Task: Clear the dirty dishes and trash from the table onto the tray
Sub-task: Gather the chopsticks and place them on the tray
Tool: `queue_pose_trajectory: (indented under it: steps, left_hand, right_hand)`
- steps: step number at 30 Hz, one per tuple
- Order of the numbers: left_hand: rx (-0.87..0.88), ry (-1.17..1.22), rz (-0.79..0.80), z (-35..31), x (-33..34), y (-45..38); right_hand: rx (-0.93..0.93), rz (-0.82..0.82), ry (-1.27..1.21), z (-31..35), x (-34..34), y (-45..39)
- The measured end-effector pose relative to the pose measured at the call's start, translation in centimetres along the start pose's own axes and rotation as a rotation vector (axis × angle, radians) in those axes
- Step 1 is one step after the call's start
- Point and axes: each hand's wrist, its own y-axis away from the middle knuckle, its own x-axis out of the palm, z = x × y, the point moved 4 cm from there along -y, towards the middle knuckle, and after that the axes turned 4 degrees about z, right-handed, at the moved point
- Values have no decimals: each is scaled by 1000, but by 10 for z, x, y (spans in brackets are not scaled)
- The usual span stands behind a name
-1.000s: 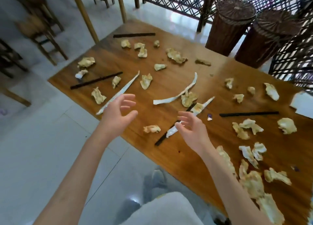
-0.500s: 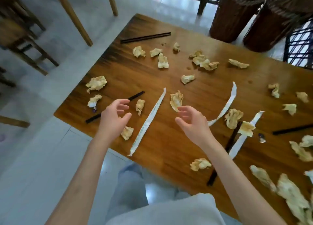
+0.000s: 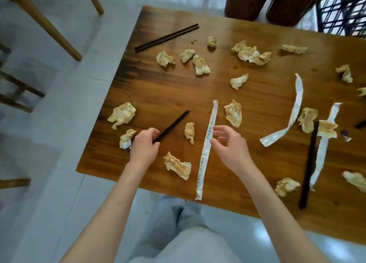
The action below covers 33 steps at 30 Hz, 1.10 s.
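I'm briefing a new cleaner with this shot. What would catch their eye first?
Crumpled, stained napkins lie scattered over the whole wooden table. Long white paper chopstick sleeves lie among them, one in the middle between the two hands. The left hand pinches a dark chopstick near the left edge, while the right hand hovers open beside the sleeve.

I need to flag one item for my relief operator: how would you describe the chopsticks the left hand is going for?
Start at the wooden table's near left corner, where the left hand is. The black chopsticks run diagonally up and right from its fingertips, between two crumpled napkins. Unlike the pair at the far edge, these lie just left of the long straight paper sleeve.
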Motion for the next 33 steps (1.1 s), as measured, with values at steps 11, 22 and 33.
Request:
queue_pose_trajectory:
  steps: [11, 22, 33]
  left_hand:
    - [-99, -175, 58, 4, 8, -6]
    - [-167, -128, 62, 3, 8, -9]
    - [48, 23, -106, -49, -56, -143]
  right_hand:
    - [37, -30, 17, 9, 8, 6]
    - [66, -39, 14, 15, 6, 0]
    - [70, -174, 38, 32, -11, -71]
